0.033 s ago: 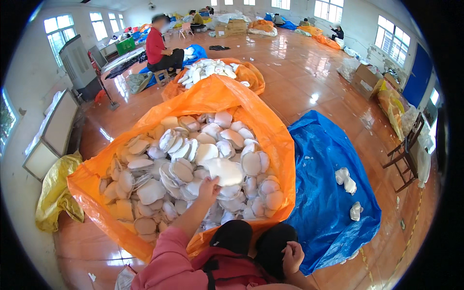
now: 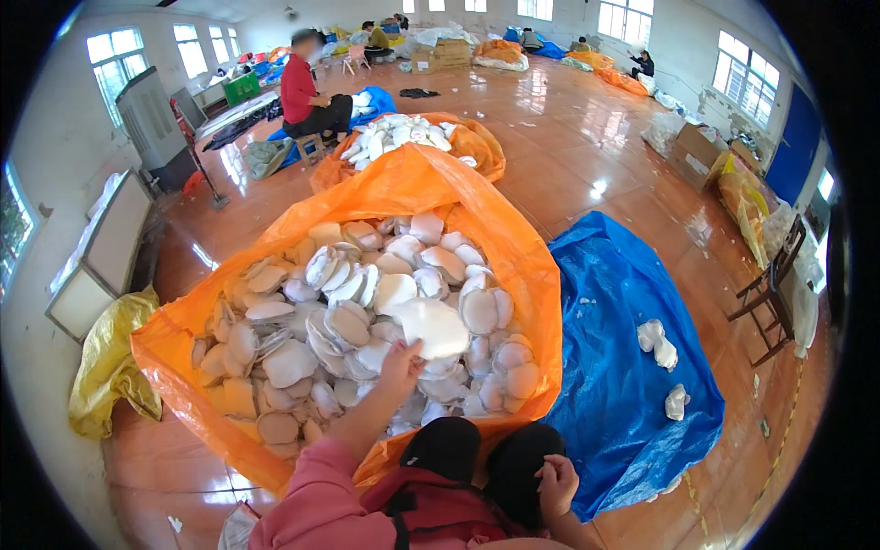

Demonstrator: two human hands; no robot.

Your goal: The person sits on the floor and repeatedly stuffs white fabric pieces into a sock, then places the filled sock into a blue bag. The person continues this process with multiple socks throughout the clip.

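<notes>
From the head view, the left hand [image 2: 401, 359] reaches into the orange sack [image 2: 403, 188], its fingers closed on the edge of a white foam pad [image 2: 431, 325] lying atop the heap just beyond them. The right hand [image 2: 556, 483] rests loosely curled on a dark knee [image 2: 513, 458], holding nothing.

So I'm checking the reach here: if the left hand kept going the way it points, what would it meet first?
The left hand points up and forward into the orange bag. Its fingers already touch the large white foam pad; beyond lie more white pads, though depth is unclear.

Cardboard boxes [image 2: 697, 151] far right, back [image 2: 449, 50]
</notes>
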